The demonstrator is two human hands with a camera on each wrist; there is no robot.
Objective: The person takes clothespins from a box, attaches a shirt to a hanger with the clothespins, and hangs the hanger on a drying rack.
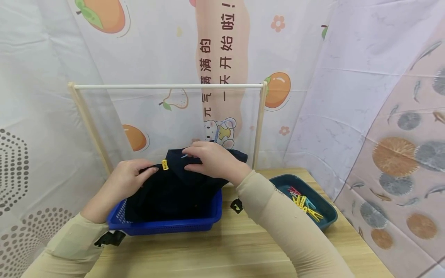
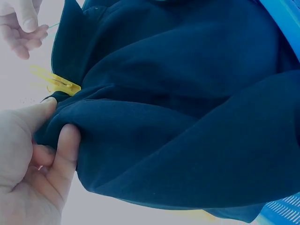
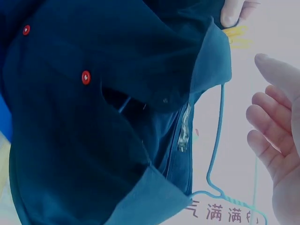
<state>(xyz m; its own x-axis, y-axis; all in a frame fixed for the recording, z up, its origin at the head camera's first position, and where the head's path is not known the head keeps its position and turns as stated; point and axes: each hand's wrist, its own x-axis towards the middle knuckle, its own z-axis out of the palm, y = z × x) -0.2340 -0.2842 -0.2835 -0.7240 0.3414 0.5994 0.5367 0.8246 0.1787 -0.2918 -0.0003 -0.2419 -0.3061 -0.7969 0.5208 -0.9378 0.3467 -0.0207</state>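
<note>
A dark navy collared shirt with red buttons lies bunched in and over a blue basket. Inside its collar sits a light blue hanger, whose hook sticks out beyond the cloth. One yellow clothespin is clipped to the shirt's edge by the collar. My left hand pinches the fabric just beside that clothespin, thumb on one side and fingers on the other. Over the collar hovers my right hand, fingers loosely bent; the right wrist view shows it apart from the shirt and hanger.
Behind the basket stands a rack with wooden posts and a white crossbar. A dark green tray on the right of the wooden table holds several coloured clothespins. Printed curtains hang behind and at the sides.
</note>
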